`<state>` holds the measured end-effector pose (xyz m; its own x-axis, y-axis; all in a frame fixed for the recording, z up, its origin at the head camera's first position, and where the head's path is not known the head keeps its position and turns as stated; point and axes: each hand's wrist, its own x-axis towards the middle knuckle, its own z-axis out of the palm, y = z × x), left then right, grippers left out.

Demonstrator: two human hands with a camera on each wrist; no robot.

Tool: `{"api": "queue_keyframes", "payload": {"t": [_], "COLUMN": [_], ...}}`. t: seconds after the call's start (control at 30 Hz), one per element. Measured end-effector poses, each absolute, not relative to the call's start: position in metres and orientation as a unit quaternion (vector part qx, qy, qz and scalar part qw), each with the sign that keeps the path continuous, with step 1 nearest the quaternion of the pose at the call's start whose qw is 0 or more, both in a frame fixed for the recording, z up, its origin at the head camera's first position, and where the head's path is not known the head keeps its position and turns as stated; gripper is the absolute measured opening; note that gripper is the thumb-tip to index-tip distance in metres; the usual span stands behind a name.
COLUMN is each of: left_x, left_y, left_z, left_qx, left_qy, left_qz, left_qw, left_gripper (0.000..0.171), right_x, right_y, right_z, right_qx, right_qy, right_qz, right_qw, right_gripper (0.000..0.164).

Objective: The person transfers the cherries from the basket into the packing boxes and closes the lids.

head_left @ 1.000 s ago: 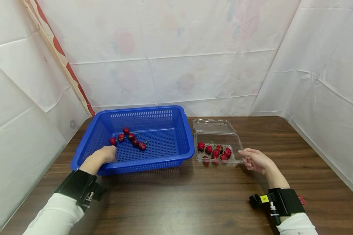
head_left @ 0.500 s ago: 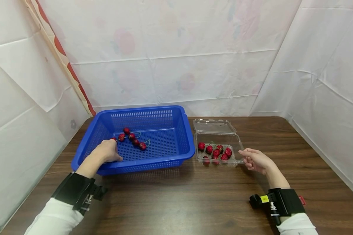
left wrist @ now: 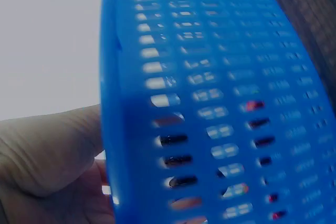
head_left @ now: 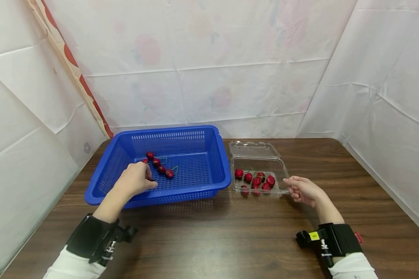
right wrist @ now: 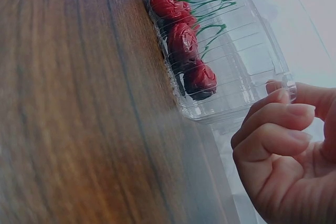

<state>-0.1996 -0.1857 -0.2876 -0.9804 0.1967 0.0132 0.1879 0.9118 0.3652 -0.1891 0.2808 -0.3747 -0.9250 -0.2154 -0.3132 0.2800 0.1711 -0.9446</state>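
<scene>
My left hand (head_left: 134,181) reaches over the near rim into the blue plastic basket (head_left: 192,190). Its thumb and fingers pinch a cherry, of which only a dark bit shows between them. Just beyond the knuckles lie several red cherries (head_left: 161,169) with green stems on the basket floor. In the left wrist view the basket wall (left wrist: 210,66) covers the fingertips. On the right, my right hand (head_left: 305,190) pinches the near right corner of a clear plastic clamshell box (head_left: 283,170). Several cherries (right wrist: 182,43) sit inside it, and its lid (head_left: 255,149) stands open at the back.
Basket and box stand side by side on a dark wood-grain table (head_left: 209,240). White sheeting (head_left: 202,93) hangs behind and on both sides, with a red-patterned strip (head_left: 70,56) at the left.
My left hand has moved right and a little up within the basket, now with a cherry in its fingers. My right hand and the box stay where they were.
</scene>
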Motion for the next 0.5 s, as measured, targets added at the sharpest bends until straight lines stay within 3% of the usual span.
{"api": "queue_keyframes", "payload": {"t": [0.5], "left_x": [-0.182], "left_y": [-0.160], "left_z": [-0.284], "left_qx": [0.137], "left_qy": [0.958], "left_qz": [0.245], "left_qw": [-0.057], "left_gripper": [0.019], "right_x": [-0.189], "right_y": [0.281], "right_z": [-0.375], "right_qx": [0.018], "right_qy": [0.741], "right_qz": [-0.642], "right_qw": [0.197], "right_gripper": [0.025]}}
